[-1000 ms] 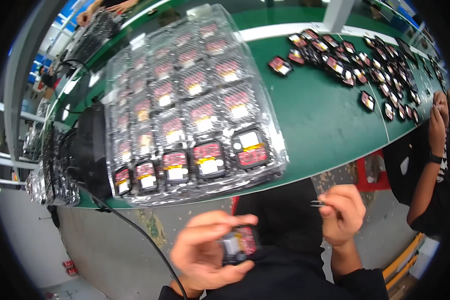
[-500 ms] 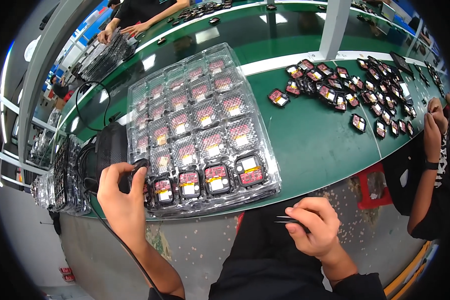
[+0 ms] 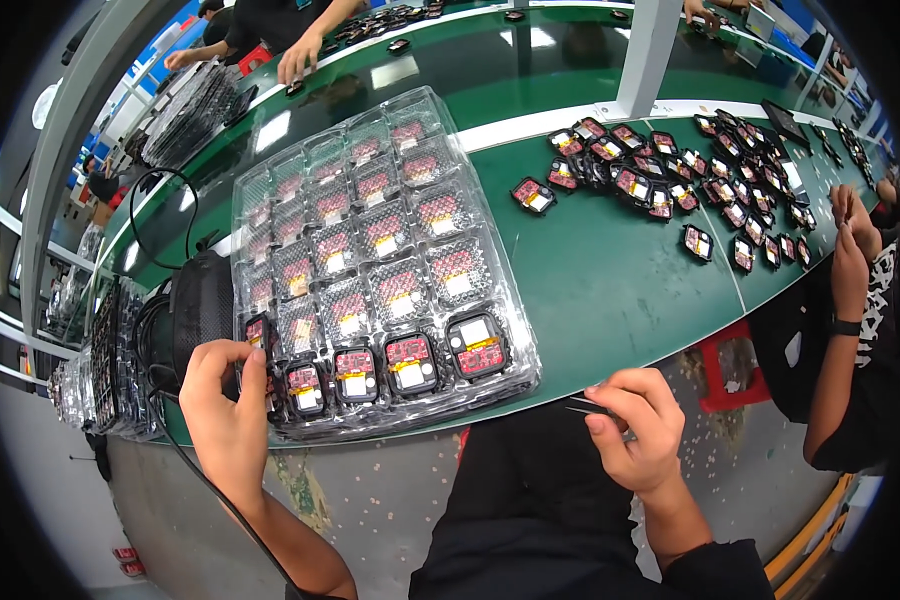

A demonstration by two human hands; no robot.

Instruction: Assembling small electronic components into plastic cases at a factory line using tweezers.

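The left hand sits at the near left corner of the clear tray stack, thumb and fingers pinched on a small black module in the corner pocket; the fingers cover most of that module, so only its red and yellow top shows. The tray stack rests on the green table, its near edge just over the table's front edge, and its pockets hold rows of the same modules, the near row uncovered and dark, the rows behind seen through clear plastic. Left of the tray stack lies a black pouch with a black cable looping from it, and further left stand more stacked trays on edge. The right hand hovers off the table's front edge, well apart from the tray stack, closed around thin metal tweezers whose tips point left. Loose modules lie scattered across the table's right part. At the right rim another person's hands are held together over that edge of the table; whether they hold anything cannot be told. At the far side a third person's hand rests on the table near another tray pile
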